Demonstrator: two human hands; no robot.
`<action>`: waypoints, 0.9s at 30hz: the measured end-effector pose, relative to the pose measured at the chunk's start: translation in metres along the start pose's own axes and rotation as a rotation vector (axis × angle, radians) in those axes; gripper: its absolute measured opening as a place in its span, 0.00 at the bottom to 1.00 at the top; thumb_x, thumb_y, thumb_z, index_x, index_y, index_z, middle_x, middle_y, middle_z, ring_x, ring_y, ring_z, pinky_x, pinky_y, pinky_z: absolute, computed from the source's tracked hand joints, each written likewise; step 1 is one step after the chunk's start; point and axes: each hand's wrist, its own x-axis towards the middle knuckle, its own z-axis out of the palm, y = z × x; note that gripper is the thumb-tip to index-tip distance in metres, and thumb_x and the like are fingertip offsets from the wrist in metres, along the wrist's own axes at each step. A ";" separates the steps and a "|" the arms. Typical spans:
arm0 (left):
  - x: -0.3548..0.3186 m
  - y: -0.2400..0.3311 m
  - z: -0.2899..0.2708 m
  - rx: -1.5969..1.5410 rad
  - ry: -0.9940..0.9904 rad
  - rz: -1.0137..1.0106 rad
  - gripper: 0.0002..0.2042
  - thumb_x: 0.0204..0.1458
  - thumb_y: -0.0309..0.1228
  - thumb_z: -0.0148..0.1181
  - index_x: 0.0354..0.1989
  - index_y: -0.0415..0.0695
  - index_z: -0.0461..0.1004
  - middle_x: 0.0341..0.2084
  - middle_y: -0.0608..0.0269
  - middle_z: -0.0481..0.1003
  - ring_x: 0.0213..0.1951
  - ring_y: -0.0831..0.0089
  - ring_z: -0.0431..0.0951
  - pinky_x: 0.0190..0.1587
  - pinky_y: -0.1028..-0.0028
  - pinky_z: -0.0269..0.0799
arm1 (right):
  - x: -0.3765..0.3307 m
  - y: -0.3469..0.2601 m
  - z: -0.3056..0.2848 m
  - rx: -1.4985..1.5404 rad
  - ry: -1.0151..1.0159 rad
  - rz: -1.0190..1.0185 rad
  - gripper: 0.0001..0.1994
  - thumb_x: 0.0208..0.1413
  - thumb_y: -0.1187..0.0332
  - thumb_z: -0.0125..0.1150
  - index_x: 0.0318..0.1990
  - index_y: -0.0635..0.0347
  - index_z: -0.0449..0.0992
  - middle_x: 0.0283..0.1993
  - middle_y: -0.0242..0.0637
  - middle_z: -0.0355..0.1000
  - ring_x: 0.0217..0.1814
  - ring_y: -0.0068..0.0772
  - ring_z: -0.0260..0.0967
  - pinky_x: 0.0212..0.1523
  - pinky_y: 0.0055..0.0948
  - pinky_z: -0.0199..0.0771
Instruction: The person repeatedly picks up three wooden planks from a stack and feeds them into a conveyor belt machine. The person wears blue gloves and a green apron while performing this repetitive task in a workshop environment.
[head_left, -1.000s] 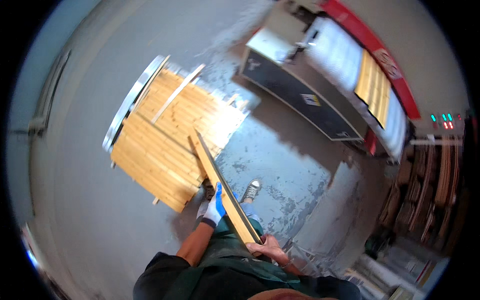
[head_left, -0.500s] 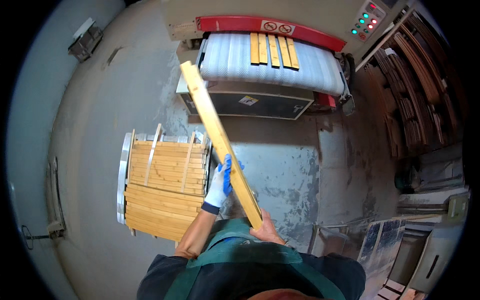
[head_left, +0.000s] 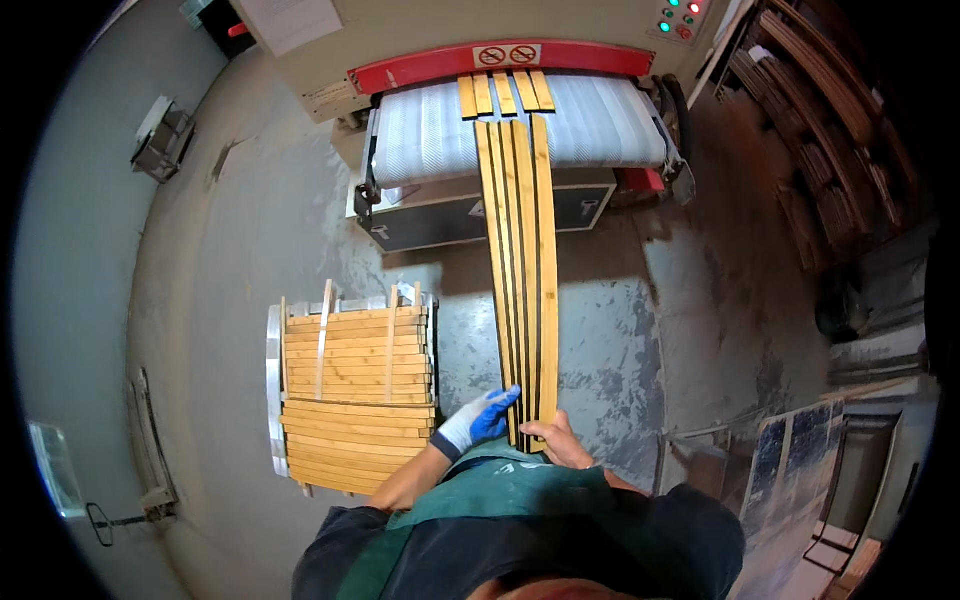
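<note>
I hold a bundle of long wooden slats [head_left: 522, 270] by its near end. The bundle points straight ahead, and its far end lies on the white ribbed conveyor belt [head_left: 420, 140] of a machine. My left hand [head_left: 480, 420], in a white and blue glove, presses against the bundle's left side. My bare right hand [head_left: 558, 440] grips the near end from the right. Several short slat ends [head_left: 505, 92] lie on the belt just beyond the bundle, at the machine's red mouth.
A stack of wooden slats [head_left: 355, 395] lies on a metal cart to my left. The beige machine [head_left: 450, 35] has a red guard and a lamp panel at top right. Shelves of curved wooden parts [head_left: 830, 130] stand at the right. The concrete floor [head_left: 700, 320] is stained.
The bundle has swung from tilted left to straight ahead and now rests flat on the belt. My view has turned to face the machine squarely.
</note>
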 end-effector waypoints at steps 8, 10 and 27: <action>0.042 0.055 -0.048 -0.859 0.185 -0.752 0.18 0.61 0.46 0.64 0.29 0.42 0.79 0.18 0.73 0.69 0.22 0.81 0.66 0.25 0.74 0.59 | 0.032 -0.042 -0.010 -0.181 0.067 -0.197 0.14 0.49 0.81 0.63 0.46 0.71 0.78 0.39 0.37 0.78 0.38 0.25 0.76 0.38 0.27 0.77; 0.052 0.059 -0.056 -0.781 0.301 -0.841 0.21 0.59 0.46 0.67 0.17 0.48 0.74 0.11 0.77 0.62 0.14 0.83 0.57 0.18 0.73 0.47 | 0.035 -0.051 -0.019 -0.293 0.181 -0.183 0.13 0.46 0.81 0.65 0.42 0.72 0.78 0.34 0.36 0.78 0.34 0.25 0.75 0.34 0.27 0.76; 0.073 -0.001 -0.051 -1.688 0.370 -0.740 0.19 0.66 0.32 0.55 0.63 0.40 0.71 0.57 0.54 0.76 0.58 0.60 0.77 0.62 0.60 0.75 | 0.074 -0.111 -0.012 -0.082 0.125 -0.250 0.19 0.52 0.79 0.71 0.52 0.71 0.76 0.49 0.43 0.79 0.47 0.30 0.79 0.49 0.28 0.80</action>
